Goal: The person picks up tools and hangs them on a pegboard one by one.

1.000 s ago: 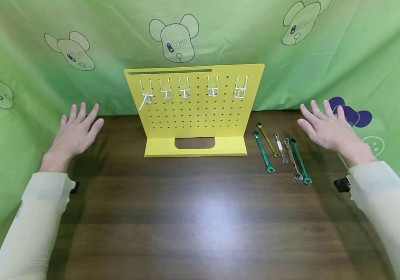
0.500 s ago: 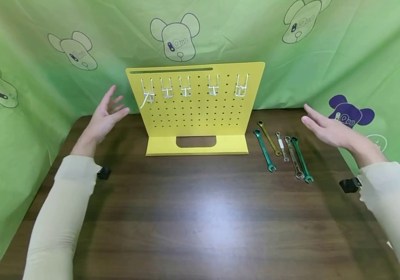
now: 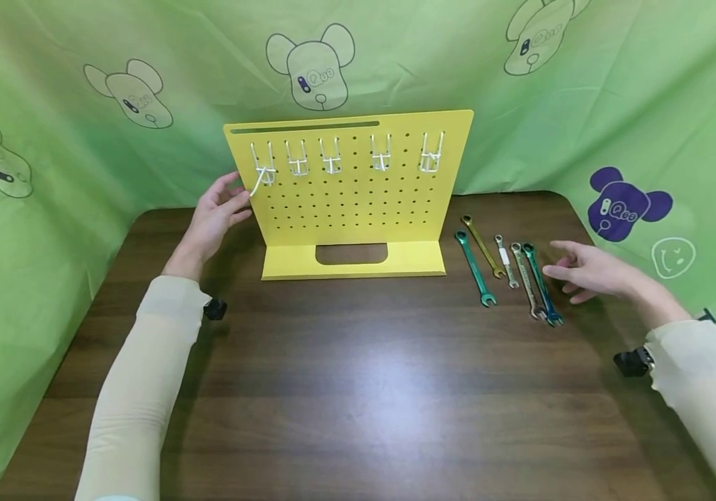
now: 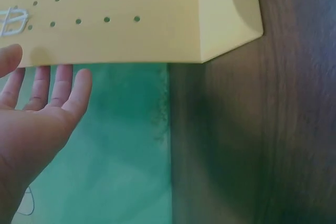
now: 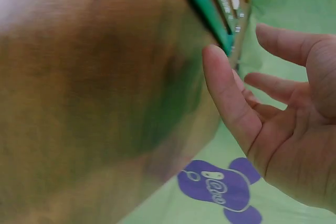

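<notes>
Moved since the earlier frame: left hand (image 3: 207, 226), inward to the left edge of the yellow pegboard (image 3: 341, 200); right hand (image 3: 592, 270), lower, to just beside the rightmost green wrench (image 3: 539, 280). Left hand: thumb in front of the edge, fingertips behind (gripping or merely straddling, impossible to tell). Right hand: fingers loose, thumb apart. Yellow pegboard: upright, at the back of a dark wooden table (image 3: 307, 390), fitted with white wire hooks (image 3: 331, 165). Also on the table, right of the pegboard: left green wrench (image 3: 474, 268), gold wrench (image 3: 483, 245), small labelled wrench (image 3: 504, 256), silver wrench (image 3: 525, 278).
</notes>
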`<state>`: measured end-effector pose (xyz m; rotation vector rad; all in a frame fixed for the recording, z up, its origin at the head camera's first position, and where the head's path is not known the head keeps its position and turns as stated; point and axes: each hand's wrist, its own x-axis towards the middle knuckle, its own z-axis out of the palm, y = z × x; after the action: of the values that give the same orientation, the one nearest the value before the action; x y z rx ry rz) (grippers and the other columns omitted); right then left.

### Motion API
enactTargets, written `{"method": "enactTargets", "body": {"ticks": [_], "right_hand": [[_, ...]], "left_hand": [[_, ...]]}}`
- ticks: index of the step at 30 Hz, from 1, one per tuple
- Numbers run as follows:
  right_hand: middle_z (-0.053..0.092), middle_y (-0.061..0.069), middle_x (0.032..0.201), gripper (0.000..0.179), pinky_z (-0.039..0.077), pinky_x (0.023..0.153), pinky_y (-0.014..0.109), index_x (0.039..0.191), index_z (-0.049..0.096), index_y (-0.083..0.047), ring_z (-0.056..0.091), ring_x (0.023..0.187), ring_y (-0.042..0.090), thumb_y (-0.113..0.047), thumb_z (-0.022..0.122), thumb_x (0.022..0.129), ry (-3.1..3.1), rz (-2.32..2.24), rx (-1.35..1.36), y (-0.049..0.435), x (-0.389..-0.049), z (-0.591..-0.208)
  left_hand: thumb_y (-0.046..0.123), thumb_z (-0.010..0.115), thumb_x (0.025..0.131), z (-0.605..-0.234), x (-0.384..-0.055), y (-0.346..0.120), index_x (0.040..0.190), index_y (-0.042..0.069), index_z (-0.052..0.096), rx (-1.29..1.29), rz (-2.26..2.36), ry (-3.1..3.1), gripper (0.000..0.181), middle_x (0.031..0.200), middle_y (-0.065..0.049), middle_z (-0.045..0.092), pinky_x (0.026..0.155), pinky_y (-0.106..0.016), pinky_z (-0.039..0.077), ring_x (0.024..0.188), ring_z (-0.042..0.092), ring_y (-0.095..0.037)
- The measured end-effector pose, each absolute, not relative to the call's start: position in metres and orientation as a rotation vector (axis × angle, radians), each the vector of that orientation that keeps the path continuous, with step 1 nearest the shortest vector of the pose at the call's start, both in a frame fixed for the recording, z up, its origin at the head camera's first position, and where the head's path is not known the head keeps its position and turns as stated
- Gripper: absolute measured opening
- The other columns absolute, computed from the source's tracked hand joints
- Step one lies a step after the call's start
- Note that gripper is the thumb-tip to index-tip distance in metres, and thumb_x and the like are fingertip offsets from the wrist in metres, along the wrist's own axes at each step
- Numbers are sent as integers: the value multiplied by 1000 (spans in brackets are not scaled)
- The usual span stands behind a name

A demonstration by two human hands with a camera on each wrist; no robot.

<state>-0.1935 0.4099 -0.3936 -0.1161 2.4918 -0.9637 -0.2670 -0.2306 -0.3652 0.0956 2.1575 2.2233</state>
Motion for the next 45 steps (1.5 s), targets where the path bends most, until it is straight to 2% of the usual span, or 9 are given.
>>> {"method": "enactTargets", "body": {"ticks": [4, 8, 14, 21, 24, 31, 38, 45], "right_hand": [[55, 28, 108, 73, 64, 60, 42, 150, 15, 16, 62, 77, 26, -20, 60, 105, 2477, -923, -128, 409, -191, -405], [57, 20, 100, 74, 63, 58, 42, 148, 17, 17, 60, 72, 23, -17, 64, 102, 2476, -915, -115, 407, -190, -408], [58, 22, 100, 72, 64, 58, 43, 145, 20, 17, 63, 71, 23, -12, 67, 99, 2478, -941, -72, 402, -190, -407], [58, 33, 107, 68, 64, 61, 44, 142, 27, 18, 65, 74, 24, -10, 68, 96, 2499, -915, -13, 396, -195, -405], [59, 34, 108, 64, 64, 61, 44, 140, 31, 18, 65, 75, 23, -10, 66, 95, 2510, -904, 5, 394, -197, -407], [63, 12, 88, 48, 64, 61, 41, 129, 40, 17, 67, 67, 22, -12, 62, 98, 2483, -943, 43, 395, -197, -410], [60, 20, 109, 52, 64, 69, 44, 139, 32, 20, 67, 82, 21, -4, 58, 101, 2346, -1116, 24, 399, -196, -401], [55, 22, 113, 53, 64, 72, 44, 141, 32, 18, 69, 84, 23, -5, 59, 102, 2364, -1164, 3, 392, -197, -392]], "left_hand": [[12, 58, 105, -369, -266, -225, 135, 7, 52, 75, 2223, 2153, 31, 115, -5, 50, 112, -47, 45, 109, 55, -18], [15, 57, 106, -369, -269, -225, 122, 8, 56, 50, 2176, 2185, 18, 113, -6, 52, 108, -47, 48, 106, 56, -20], [19, 55, 106, -367, -275, -227, 114, 10, 58, 42, 2103, 2224, 12, 109, -6, 52, 96, -35, 57, 104, 57, -21], [20, 54, 107, -368, -276, -230, 115, 10, 58, 32, 2082, 2236, 14, 111, -7, 53, 88, -29, 60, 103, 57, -21], [20, 53, 107, -369, -274, -230, 116, 10, 57, 26, 2067, 2259, 14, 111, -7, 53, 86, -27, 60, 102, 55, -20], [20, 54, 107, -371, -274, -229, 115, 11, 58, 38, 2080, 2258, 12, 110, -6, 53, 90, -29, 59, 103, 55, -21], [21, 54, 107, -373, -274, -228, 115, 11, 58, 28, 2090, 2248, 13, 110, -6, 53, 90, -29, 59, 105, 55, -22], [21, 54, 107, -372, -273, -228, 117, 11, 58, 29, 2080, 2258, 15, 111, -6, 52, 87, -27, 60, 104, 55, -21]]}}
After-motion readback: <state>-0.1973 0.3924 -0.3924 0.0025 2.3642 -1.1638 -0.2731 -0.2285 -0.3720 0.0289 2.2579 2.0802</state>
